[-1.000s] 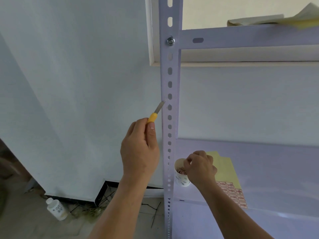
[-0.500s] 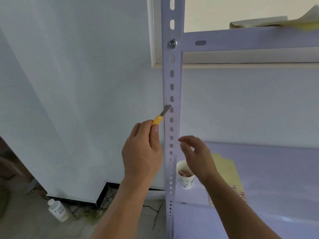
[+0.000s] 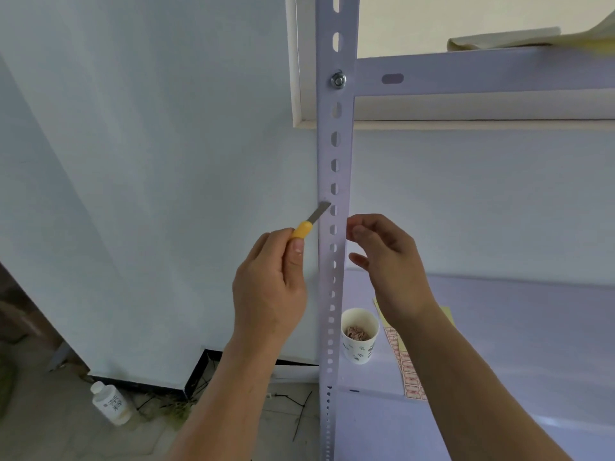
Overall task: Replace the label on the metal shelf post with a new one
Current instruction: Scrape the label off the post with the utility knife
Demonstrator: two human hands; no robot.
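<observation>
The left hand (image 3: 269, 287) is gripping a yellow knife (image 3: 311, 221) against the shelf post (image 3: 343, 174). The right hand (image 3: 389, 261) is hovering relaxed, holding nothing.

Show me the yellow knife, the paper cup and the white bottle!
yellow knife (image 3: 302, 229), head view, on its yellow handle.
paper cup (image 3: 358, 349), head view, on its outer wall.
white bottle (image 3: 111, 403), head view, on its labelled side.

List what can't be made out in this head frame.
- shelf post at the knife tip, head view: too small and faint to tell if any label is there.
- sticker sheet: mostly hidden by the right arm; print too small to read.
- cup contents: pinkish scraps, too small to identify.
- folded sheet on the top shelf: cut off by the right edge.
- bottle on the floor: text too small to read.
</observation>
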